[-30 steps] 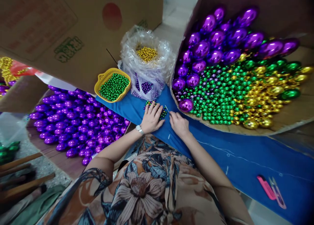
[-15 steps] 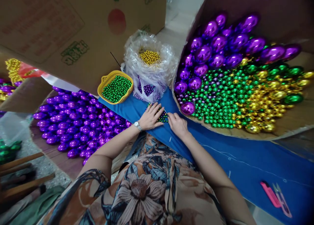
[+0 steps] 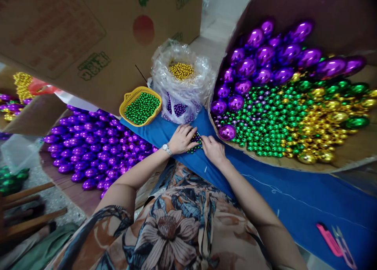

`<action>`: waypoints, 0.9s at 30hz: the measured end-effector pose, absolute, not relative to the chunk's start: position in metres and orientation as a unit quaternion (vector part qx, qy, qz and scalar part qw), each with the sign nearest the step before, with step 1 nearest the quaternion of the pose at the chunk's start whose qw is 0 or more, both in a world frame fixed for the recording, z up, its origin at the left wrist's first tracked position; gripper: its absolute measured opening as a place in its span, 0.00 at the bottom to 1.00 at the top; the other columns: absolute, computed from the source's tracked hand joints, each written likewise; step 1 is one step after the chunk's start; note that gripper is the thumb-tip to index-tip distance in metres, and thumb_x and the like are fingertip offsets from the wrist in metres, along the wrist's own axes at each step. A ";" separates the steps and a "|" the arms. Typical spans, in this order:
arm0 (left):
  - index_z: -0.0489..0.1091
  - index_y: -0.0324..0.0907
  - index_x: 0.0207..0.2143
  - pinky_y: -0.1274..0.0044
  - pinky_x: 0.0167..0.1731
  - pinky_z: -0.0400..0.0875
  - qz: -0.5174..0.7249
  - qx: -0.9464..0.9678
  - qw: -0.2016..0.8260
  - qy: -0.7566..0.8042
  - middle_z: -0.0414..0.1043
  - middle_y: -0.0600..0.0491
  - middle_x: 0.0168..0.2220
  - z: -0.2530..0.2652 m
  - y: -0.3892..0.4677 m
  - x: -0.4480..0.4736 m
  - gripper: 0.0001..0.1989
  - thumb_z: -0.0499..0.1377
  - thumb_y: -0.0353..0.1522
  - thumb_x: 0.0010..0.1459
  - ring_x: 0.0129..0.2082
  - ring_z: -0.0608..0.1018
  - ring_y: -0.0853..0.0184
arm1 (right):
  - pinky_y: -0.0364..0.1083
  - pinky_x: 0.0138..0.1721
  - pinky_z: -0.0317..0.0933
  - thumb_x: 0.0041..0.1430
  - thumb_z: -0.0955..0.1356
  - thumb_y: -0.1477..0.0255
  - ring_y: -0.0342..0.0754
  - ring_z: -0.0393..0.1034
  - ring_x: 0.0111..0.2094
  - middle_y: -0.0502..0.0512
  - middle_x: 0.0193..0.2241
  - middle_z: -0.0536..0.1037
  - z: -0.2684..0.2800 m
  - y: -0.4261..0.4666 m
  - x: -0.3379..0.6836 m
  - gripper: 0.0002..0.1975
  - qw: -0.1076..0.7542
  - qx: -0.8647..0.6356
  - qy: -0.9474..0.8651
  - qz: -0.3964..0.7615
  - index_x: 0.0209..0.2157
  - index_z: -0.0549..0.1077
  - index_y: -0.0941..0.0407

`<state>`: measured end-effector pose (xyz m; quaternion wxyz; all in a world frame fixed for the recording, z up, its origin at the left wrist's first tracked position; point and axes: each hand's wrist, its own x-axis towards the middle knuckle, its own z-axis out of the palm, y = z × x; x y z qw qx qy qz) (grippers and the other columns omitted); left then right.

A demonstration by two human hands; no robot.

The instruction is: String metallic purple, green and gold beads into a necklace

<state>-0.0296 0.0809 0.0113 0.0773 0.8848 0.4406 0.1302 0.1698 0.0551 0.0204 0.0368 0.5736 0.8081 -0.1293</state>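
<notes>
My left hand point(image 3: 182, 139), with a watch on its wrist, lies palm down with fingers stretched over the edge of a small heap of green, purple and gold beads point(image 3: 196, 138) on the blue cloth. Just right of it, my right hand point(image 3: 213, 149) is closed in a pinch. From its fingertips a thin needle point(image 3: 199, 135) points toward the beads; its far end is hard to make out. Beyond my hands stand a yellow basket point(image 3: 121, 108) of green beads and clear plastic bags point(image 3: 200, 85) with gold and purple beads.
A big open carton point(image 3: 321, 169) of purple, green and gold balls borders the right side. Purple balls point(image 3: 91, 144) fill a box at left. On the blue cloth point(image 3: 294, 207) lie a pink cutter point(image 3: 329, 239), thread snips point(image 3: 343, 246) and loose thread. A tall carton point(image 3: 112, 34) rises behind.
My left hand has drawn slightly left and its fingers sit closer together, showing more of the bead heap. The right hand stays nearly in place. The whole view has shifted slightly.
</notes>
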 end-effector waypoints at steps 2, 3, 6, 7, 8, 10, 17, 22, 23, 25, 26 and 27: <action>0.61 0.34 0.61 0.57 0.58 0.61 0.140 0.885 0.081 0.437 0.67 0.35 0.55 0.014 0.077 -0.031 0.34 0.50 0.50 0.63 0.59 0.67 0.50 | 0.42 0.27 0.49 0.71 0.49 0.63 0.43 0.70 0.31 0.57 0.44 0.73 0.021 0.054 0.170 0.23 0.039 0.575 0.807 -0.130 0.58 0.65 0.49; 0.62 0.36 0.60 0.57 0.58 0.62 0.147 0.885 0.082 0.434 0.67 0.36 0.55 0.016 0.075 -0.031 0.32 0.50 0.49 0.63 0.59 0.68 0.51 | 0.42 0.27 0.48 0.71 0.49 0.63 0.43 0.70 0.31 0.56 0.44 0.73 0.021 0.054 0.171 0.23 0.039 0.575 0.807 -0.130 0.58 0.65 0.49; 0.65 0.39 0.57 0.61 0.56 0.66 0.191 0.883 0.081 0.421 0.69 0.39 0.54 0.029 0.069 -0.034 0.25 0.52 0.44 0.64 0.56 0.70 0.55 | 0.43 0.25 0.47 0.71 0.50 0.63 0.43 0.70 0.30 0.55 0.44 0.73 0.021 0.053 0.172 0.22 0.033 0.577 0.805 -0.130 0.58 0.65 0.48; 0.66 0.40 0.56 0.62 0.55 0.67 0.217 0.875 0.076 0.425 0.70 0.40 0.53 0.036 0.069 -0.036 0.22 0.52 0.42 0.65 0.56 0.71 0.56 | 0.43 0.25 0.46 0.71 0.50 0.63 0.43 0.70 0.30 0.55 0.44 0.73 0.021 0.052 0.172 0.22 0.032 0.579 0.805 -0.130 0.58 0.65 0.48; 0.66 0.41 0.55 0.62 0.56 0.67 0.249 0.860 0.066 0.440 0.70 0.41 0.52 0.043 0.071 -0.039 0.21 0.52 0.40 0.65 0.56 0.71 0.57 | 0.43 0.25 0.46 0.71 0.50 0.63 0.42 0.70 0.30 0.55 0.44 0.73 0.020 0.052 0.172 0.22 0.032 0.579 0.804 -0.129 0.58 0.65 0.48; 0.65 0.41 0.55 0.62 0.57 0.66 0.322 0.797 0.036 0.509 0.69 0.40 0.54 0.056 0.082 -0.047 0.19 0.50 0.38 0.65 0.58 0.69 0.57 | 0.43 0.25 0.47 0.71 0.51 0.63 0.42 0.70 0.30 0.55 0.44 0.73 0.019 0.052 0.172 0.22 0.035 0.580 0.803 -0.128 0.58 0.65 0.48; 0.65 0.36 0.54 0.69 0.43 0.76 0.373 0.603 0.262 0.655 0.76 0.43 0.43 0.052 0.161 -0.071 0.19 0.48 0.33 0.64 0.40 0.79 0.65 | 0.42 0.25 0.47 0.71 0.51 0.64 0.42 0.71 0.31 0.55 0.43 0.73 0.016 0.051 0.173 0.21 0.020 0.579 0.805 -0.127 0.57 0.67 0.48; 0.73 0.36 0.44 0.67 0.48 0.72 0.216 0.734 0.252 0.592 0.77 0.44 0.41 0.044 0.188 -0.068 0.15 0.52 0.29 0.58 0.44 0.78 0.60 | 0.42 0.25 0.48 0.71 0.50 0.64 0.41 0.70 0.30 0.54 0.42 0.73 0.013 0.051 0.173 0.22 0.013 0.572 0.811 -0.121 0.56 0.67 0.48; 0.73 0.36 0.43 0.65 0.50 0.70 0.175 0.755 0.198 0.600 0.76 0.42 0.43 0.044 0.192 -0.068 0.14 0.53 0.28 0.57 0.47 0.76 0.58 | 0.42 0.25 0.48 0.71 0.50 0.64 0.41 0.69 0.30 0.55 0.42 0.73 0.012 0.051 0.174 0.22 0.014 0.573 0.810 -0.120 0.56 0.67 0.48; 0.73 0.35 0.43 0.62 0.54 0.66 0.090 0.782 0.114 0.606 0.73 0.38 0.48 0.045 0.200 -0.071 0.14 0.56 0.28 0.54 0.52 0.73 0.53 | 0.42 0.25 0.48 0.71 0.50 0.64 0.41 0.69 0.30 0.55 0.42 0.73 0.012 0.051 0.174 0.22 0.016 0.576 0.808 -0.119 0.56 0.67 0.48; 0.73 0.34 0.45 0.60 0.56 0.65 0.060 0.789 0.094 0.604 0.72 0.37 0.50 0.044 0.203 -0.072 0.16 0.59 0.28 0.53 0.54 0.72 0.51 | 0.42 0.25 0.48 0.71 0.50 0.64 0.41 0.69 0.30 0.55 0.42 0.73 0.012 0.051 0.173 0.23 0.017 0.576 0.808 -0.120 0.56 0.68 0.48; 0.72 0.33 0.47 0.59 0.56 0.63 0.045 0.792 0.095 0.601 0.71 0.36 0.52 0.042 0.206 -0.073 0.19 0.61 0.29 0.51 0.55 0.71 0.49 | 0.42 0.25 0.47 0.71 0.50 0.63 0.41 0.70 0.30 0.56 0.42 0.73 0.012 0.051 0.173 0.23 0.017 0.576 0.808 -0.120 0.56 0.68 0.48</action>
